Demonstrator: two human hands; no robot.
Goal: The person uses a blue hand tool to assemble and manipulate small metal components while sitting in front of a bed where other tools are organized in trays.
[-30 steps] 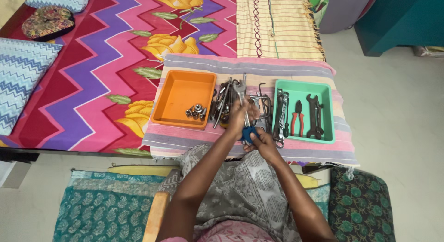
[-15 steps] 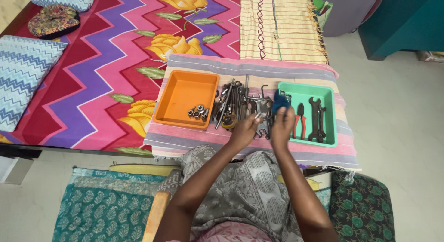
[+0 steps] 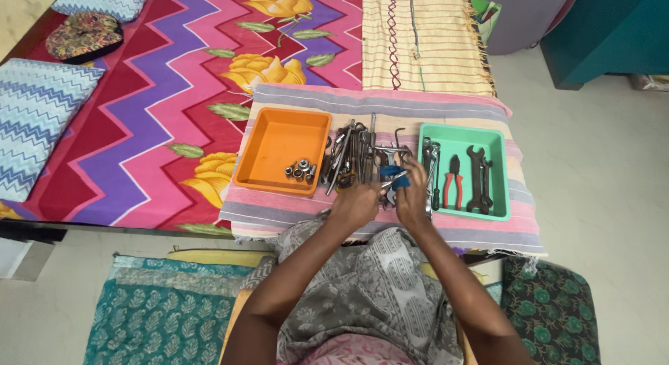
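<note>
Right hand (image 3: 411,198) pinching blue-handled pliers (image 3: 392,174) just above the loose tool pile (image 3: 359,152) between orange tray (image 3: 279,138) and green tray (image 3: 456,138), left hand (image 3: 354,206) grip unclear; jaws could snag neighbours, dragging them off the striped cloth (image 3: 488,225).

No packages, no labels, no signs, no screens anywhere in view.

pale floor (image 3: 599,170), zigzag bedspread (image 3: 139,128), teal cabinet (image 3: 613,30), patterned mats (image 3: 160,316).
</note>
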